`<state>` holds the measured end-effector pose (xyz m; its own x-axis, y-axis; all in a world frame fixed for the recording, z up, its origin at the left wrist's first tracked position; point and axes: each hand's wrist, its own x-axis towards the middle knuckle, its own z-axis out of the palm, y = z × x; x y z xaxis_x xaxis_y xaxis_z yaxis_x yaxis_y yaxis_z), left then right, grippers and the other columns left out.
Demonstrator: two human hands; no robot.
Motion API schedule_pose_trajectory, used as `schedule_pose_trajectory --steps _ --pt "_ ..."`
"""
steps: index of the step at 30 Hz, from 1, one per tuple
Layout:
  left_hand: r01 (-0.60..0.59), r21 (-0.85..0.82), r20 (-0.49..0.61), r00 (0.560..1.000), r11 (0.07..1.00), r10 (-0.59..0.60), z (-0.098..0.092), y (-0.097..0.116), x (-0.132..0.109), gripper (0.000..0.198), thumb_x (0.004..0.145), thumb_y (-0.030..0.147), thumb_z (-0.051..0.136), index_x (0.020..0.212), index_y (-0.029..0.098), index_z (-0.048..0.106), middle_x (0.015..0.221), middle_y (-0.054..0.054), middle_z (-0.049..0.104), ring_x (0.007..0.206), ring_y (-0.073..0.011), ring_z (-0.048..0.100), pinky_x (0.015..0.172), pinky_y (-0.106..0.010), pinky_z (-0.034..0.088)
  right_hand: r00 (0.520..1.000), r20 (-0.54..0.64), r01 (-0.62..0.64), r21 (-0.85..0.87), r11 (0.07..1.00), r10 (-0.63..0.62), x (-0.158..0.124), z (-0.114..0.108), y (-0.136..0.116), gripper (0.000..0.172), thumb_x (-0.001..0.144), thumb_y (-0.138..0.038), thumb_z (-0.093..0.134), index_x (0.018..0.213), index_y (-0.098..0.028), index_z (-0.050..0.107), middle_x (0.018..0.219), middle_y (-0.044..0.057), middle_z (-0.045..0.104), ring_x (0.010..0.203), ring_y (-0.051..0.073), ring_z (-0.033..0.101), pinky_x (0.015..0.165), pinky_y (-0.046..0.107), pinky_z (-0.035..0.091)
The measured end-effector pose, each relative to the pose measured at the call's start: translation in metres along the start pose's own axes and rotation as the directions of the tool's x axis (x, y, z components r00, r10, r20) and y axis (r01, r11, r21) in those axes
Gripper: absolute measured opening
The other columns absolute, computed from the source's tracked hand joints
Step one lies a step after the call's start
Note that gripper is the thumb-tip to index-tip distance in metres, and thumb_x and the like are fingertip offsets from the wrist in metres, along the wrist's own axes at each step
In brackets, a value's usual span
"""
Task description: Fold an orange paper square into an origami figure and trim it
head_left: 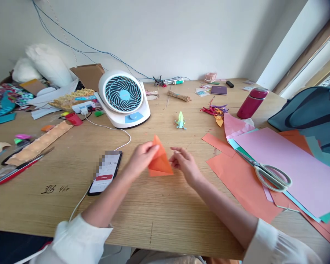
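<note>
An orange folded paper, roughly triangular with crease lines, is held up over the wooden table. My left hand pinches its upper left side between thumb and fingers. Just right of the paper is my right hand, its fingers curled and slightly blurred; whether they touch the paper's edge I cannot tell. Beyond the hands stands a small green and blue folded paper figure. A phone with a lit screen lies to the left of my left forearm.
A white fan stands at the back left. Scissors rest on coloured paper sheets at the right, near a red bottle and a blue bag. A white cable crosses the table. Mixed craft items crowd the left.
</note>
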<state>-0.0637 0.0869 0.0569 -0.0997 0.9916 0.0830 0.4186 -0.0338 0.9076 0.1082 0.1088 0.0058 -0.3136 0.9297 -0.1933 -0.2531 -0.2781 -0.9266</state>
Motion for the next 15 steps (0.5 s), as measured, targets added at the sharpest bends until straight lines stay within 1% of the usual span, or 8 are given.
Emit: schedule_pose_trajectory --steps 2,4,6,7,8,10,12,15 --pt "-0.061 -0.084 0.072 0.995 0.995 0.067 0.045 -0.001 0.013 0.033 0.085 0.046 0.057 0.069 0.016 0.055 0.064 0.003 0.050 0.061 -0.0120 0.045 0.056 -0.022 0.035 0.997 -0.057 0.059 -0.017 0.998 -0.060 -0.009 -0.035 -0.008 0.036 0.086 -0.050 0.063 0.109 -0.022 0.062 0.075 -0.003 0.062 0.064 0.011 0.056 0.061 0.024 0.043" --pt "-0.095 -0.140 0.095 0.989 0.986 0.109 0.084 -0.002 0.024 0.032 0.088 0.043 0.054 0.069 0.017 0.052 0.064 0.004 0.047 0.061 -0.0115 0.043 0.057 -0.022 0.034 0.988 -0.088 0.121 -0.071 0.990 -0.127 -0.020 -0.062 -0.010 0.040 0.086 -0.057 0.061 0.108 -0.025 0.064 0.083 0.000 0.065 0.071 0.015 0.060 0.063 0.026 0.045" --pt "-0.122 -0.185 0.094 0.985 0.975 0.142 0.114 -0.004 0.031 0.032 0.090 0.040 0.051 0.068 0.017 0.049 0.063 0.004 0.043 0.062 -0.0111 0.041 0.058 -0.022 0.034 0.980 -0.102 0.156 -0.136 0.978 -0.170 -0.030 -0.077 -0.010 0.040 0.088 -0.060 0.058 0.106 -0.026 0.065 0.092 0.003 0.068 0.080 0.019 0.063 0.065 0.028 0.048" --pt "-0.134 -0.204 0.090 0.984 0.970 0.155 0.125 -0.005 0.034 0.031 0.090 0.039 0.052 0.067 0.018 0.047 0.063 0.004 0.041 0.062 -0.0108 0.040 0.058 -0.022 0.033 0.980 -0.109 0.151 -0.141 0.978 -0.167 -0.034 -0.081 -0.010 0.042 0.090 -0.063 0.054 0.107 -0.026 0.065 0.095 0.004 0.068 0.082 0.020 0.063 0.063 0.028 0.048" --pt "-0.142 -0.221 0.082 0.983 0.965 0.164 0.133 -0.007 0.035 0.032 0.089 0.038 0.052 0.066 0.018 0.045 0.062 0.005 0.039 0.062 -0.0106 0.038 0.058 -0.022 0.032 0.982 -0.096 0.147 -0.161 0.976 -0.163 -0.037 -0.083 -0.011 0.046 0.091 -0.065 0.050 0.108 -0.025 0.065 0.097 0.005 0.068 0.085 0.022 0.063 0.062 0.028 0.049" --pt "-0.153 -0.251 0.062 0.983 0.956 0.174 0.142 -0.012 0.034 0.032 0.090 0.038 0.050 0.066 0.019 0.042 0.063 0.005 0.038 0.061 -0.0103 0.036 0.058 -0.022 0.031 0.985 -0.083 0.130 -0.235 0.963 -0.153 -0.041 -0.084 -0.014 0.052 0.092 -0.068 0.045 0.111 -0.025 0.065 0.102 0.007 0.068 0.090 0.024 0.063 0.059 0.029 0.051" --pt "-0.163 -0.274 0.044 0.982 0.948 0.182 0.144 -0.018 0.032 0.031 0.091 0.038 0.049 0.067 0.019 0.041 0.064 0.005 0.038 0.061 -0.0103 0.035 0.058 -0.022 0.030 0.991 -0.070 0.086 -0.313 0.946 -0.113 -0.042 -0.083 -0.020 0.053 0.091 -0.069 0.045 0.114 -0.026 0.065 0.105 0.007 0.069 0.094 0.025 0.063 0.059 0.029 0.052" --pt "-0.176 -0.292 0.027 0.981 0.940 0.192 0.141 -0.023 0.028 0.033 0.091 0.038 0.050 0.067 0.019 0.040 0.064 0.005 0.037 0.062 -0.0103 0.034 0.059 -0.023 0.030 0.998 0.047 0.048 -0.358 0.932 -0.033 -0.041 -0.087 -0.027 0.045 0.090 -0.061 0.055 0.119 -0.027 0.064 0.113 0.006 0.069 0.097 0.025 0.064 0.065 0.030 0.055"
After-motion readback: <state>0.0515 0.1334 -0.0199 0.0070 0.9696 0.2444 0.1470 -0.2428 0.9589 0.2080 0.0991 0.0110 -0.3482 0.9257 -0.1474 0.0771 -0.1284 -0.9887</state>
